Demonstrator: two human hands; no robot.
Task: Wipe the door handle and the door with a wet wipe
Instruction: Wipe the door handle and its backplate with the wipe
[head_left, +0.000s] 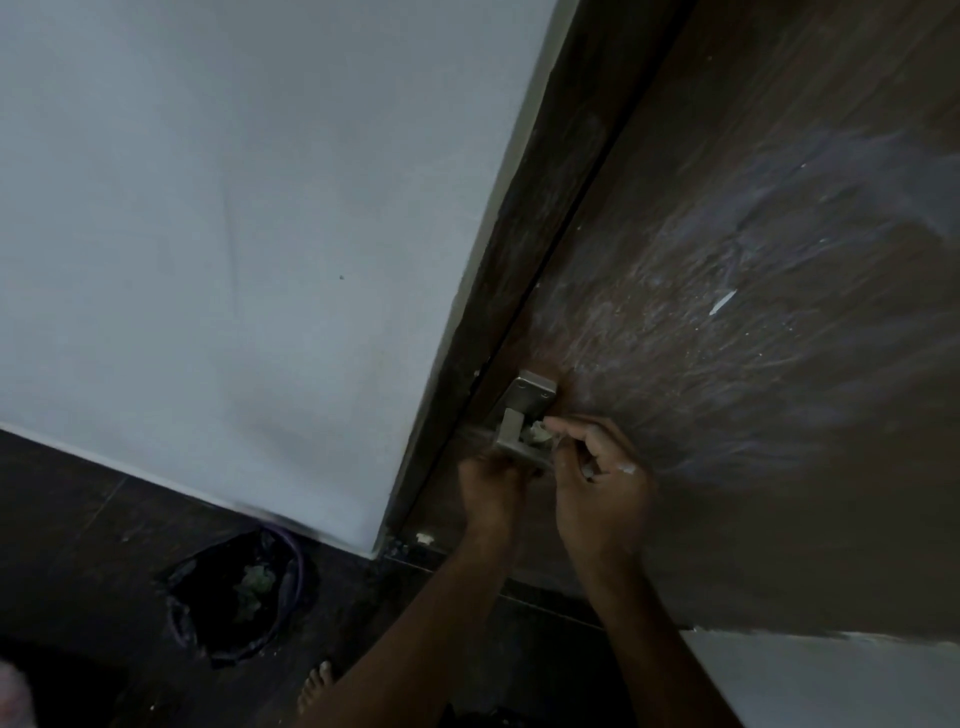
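A dark brown wooden door (753, 312) fills the right side, streaked with pale smears. Its metal handle (522, 415) sits near the door's left edge, under a square plate. My left hand (488, 488) grips the handle from below. My right hand (602, 478) is just right of the handle and pinches a small crumpled wet wipe (537, 432) against the lever with its fingertips. Most of the wipe is hidden between fingers and handle.
A white wall (234, 234) stands left of the dark door frame (498, 312). On the dark floor sits a bin with a black bag (239, 597) holding crumpled wipes. My bare foot (314, 686) shows below.
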